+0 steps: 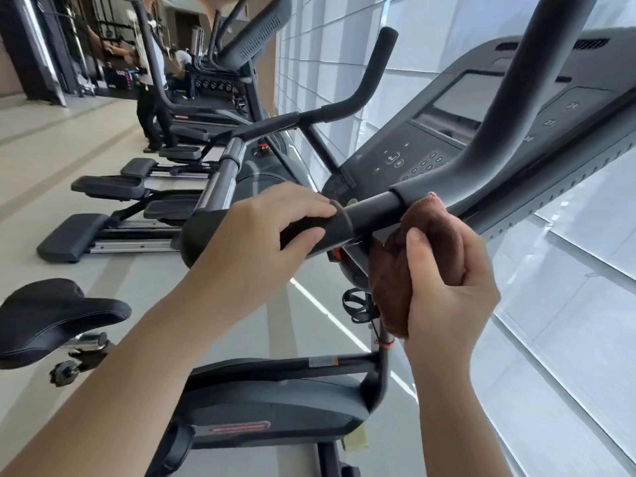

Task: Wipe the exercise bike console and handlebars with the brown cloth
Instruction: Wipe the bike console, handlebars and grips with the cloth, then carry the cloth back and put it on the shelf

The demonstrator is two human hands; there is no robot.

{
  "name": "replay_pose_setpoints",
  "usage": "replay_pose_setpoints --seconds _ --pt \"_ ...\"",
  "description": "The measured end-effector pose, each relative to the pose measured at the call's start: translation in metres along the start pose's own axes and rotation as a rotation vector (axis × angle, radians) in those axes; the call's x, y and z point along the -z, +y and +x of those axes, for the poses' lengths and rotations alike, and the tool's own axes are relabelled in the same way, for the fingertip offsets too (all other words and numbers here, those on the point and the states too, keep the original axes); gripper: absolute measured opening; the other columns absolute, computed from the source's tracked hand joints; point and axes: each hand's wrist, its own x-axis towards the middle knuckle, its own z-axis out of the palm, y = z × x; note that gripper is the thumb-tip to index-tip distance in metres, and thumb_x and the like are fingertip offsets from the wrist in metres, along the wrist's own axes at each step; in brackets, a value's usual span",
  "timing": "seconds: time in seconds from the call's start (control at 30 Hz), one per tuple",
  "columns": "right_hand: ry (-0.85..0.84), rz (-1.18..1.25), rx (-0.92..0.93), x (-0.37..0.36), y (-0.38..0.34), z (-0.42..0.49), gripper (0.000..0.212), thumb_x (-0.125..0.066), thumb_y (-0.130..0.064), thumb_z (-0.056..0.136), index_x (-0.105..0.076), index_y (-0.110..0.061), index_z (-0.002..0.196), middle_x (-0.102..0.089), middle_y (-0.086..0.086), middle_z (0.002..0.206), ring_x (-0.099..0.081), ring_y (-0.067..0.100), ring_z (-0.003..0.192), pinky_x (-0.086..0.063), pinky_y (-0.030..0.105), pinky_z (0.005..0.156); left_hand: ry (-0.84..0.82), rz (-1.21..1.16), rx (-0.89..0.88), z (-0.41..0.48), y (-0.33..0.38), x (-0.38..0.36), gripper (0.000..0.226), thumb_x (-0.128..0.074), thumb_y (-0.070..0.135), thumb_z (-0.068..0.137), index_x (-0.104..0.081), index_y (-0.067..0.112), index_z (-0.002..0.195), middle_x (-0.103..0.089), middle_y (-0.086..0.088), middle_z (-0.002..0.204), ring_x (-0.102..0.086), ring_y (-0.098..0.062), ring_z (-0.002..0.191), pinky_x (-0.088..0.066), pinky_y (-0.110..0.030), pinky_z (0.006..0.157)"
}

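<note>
The exercise bike's dark handlebar (370, 210) runs across the middle of the view, below the tilted grey console (433, 132) with its screen and buttons. My left hand (265, 232) is wrapped around the padded left grip of that bar. My right hand (447, 287) holds the bunched brown cloth (430, 235) pressed up against the underside of the bar, just right of the left hand, where the bar bends upward. The cloth's lower part hangs down beside my palm.
The bike's black saddle (51, 315) is at lower left and its frame (275, 401) sits below my arms. More machines (144, 201) line up to the left. A person (149, 80) stands far back. A window wall (550, 339) fills the right.
</note>
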Motion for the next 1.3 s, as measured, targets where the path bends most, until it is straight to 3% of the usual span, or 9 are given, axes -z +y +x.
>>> replay_pose_setpoints --seconds 0.17,0.3,0.5,0.63,0.73,0.87,1.2,1.3 --pt "-0.116 -0.096 0.043 -0.02 -0.014 -0.041 0.025 -0.067 -0.02 0.076 -0.066 -0.033 0.097 -0.068 -0.01 0.097 -0.061 0.007 0.097 -0.049 0.03 0.088 0.011 0.073 0.066 -0.038 -0.02 0.028 0.025 -0.066 0.0 0.081 -0.068 0.007 0.105 -0.065 -0.002 0.108 -0.057 -0.008 0.101 -0.041 -0.009 0.089" --pt "-0.048 -0.139 0.063 -0.034 -0.019 -0.065 0.026 -0.066 -0.02 0.077 -0.065 -0.032 0.101 -0.066 0.001 0.103 -0.06 0.012 0.099 -0.047 0.037 0.093 0.005 0.168 0.108 -0.071 -0.033 0.051 0.025 -0.058 0.011 0.083 -0.067 0.009 0.106 -0.064 -0.003 0.112 -0.06 -0.018 0.104 -0.047 -0.031 0.091" --pt "-0.282 -0.24 0.086 -0.063 -0.024 -0.123 0.031 -0.066 -0.02 0.075 -0.063 -0.033 0.103 -0.059 -0.011 0.098 -0.054 -0.003 0.095 -0.037 0.01 0.088 -0.004 0.278 0.189 -0.119 -0.056 0.085 0.024 -0.062 0.004 0.081 -0.067 0.004 0.104 -0.066 -0.009 0.106 -0.062 -0.026 0.097 -0.046 -0.035 0.088" --pt "-0.47 -0.188 0.048 -0.095 -0.028 -0.16 0.031 -0.066 -0.016 0.074 -0.064 -0.028 0.103 -0.062 -0.002 0.097 -0.052 -0.01 0.092 -0.033 0.002 0.082 0.025 0.347 0.269 -0.154 -0.07 0.12 0.022 -0.06 0.006 0.083 -0.066 0.003 0.104 -0.066 -0.01 0.107 -0.062 -0.027 0.098 -0.051 -0.045 0.084" --pt "-0.573 -0.162 0.028 -0.123 -0.032 -0.19 0.032 -0.065 -0.018 0.073 -0.065 -0.028 0.103 -0.061 0.0 0.096 -0.054 -0.007 0.089 -0.034 0.001 0.079 0.072 0.424 0.325 -0.181 -0.079 0.152 0.02 -0.061 0.006 0.081 -0.067 0.002 0.1 -0.067 -0.01 0.102 -0.063 -0.028 0.094 -0.053 -0.042 0.08" --pt "-0.747 -0.149 0.018 -0.161 -0.035 -0.232 0.033 -0.071 -0.016 0.075 -0.064 -0.034 0.102 -0.058 -0.011 0.094 -0.054 -0.002 0.09 -0.036 0.004 0.08 0.129 0.559 0.438 -0.222 -0.092 0.196 0.024 -0.07 -0.003 0.074 -0.068 0.001 0.098 -0.068 -0.011 0.1 -0.064 -0.03 0.091 -0.049 -0.039 0.078" --pt "-1.152 -0.124 0.137 -0.27 -0.057 -0.37 0.035 -0.072 -0.015 0.075 -0.066 -0.03 0.106 -0.054 -0.012 0.096 -0.048 -0.015 0.09 -0.033 -0.001 0.078 0.216 0.786 0.752 -0.357 -0.12 0.31 0.026 -0.073 -0.004 0.069 -0.068 0.001 0.093 -0.067 -0.014 0.097 -0.064 -0.032 0.091 -0.049 -0.041 0.076" --pt "-1.222 -0.132 0.17 -0.297 -0.062 -0.41 0.035 -0.071 -0.02 0.075 -0.065 -0.032 0.107 -0.055 -0.011 0.099 -0.053 0.001 0.087 -0.037 0.009 0.076 0.237 0.826 0.844 -0.389 -0.126 0.334 0.028 -0.074 -0.004 0.068 -0.068 0.001 0.095 -0.067 -0.014 0.1 -0.064 -0.032 0.094 -0.049 -0.042 0.079"
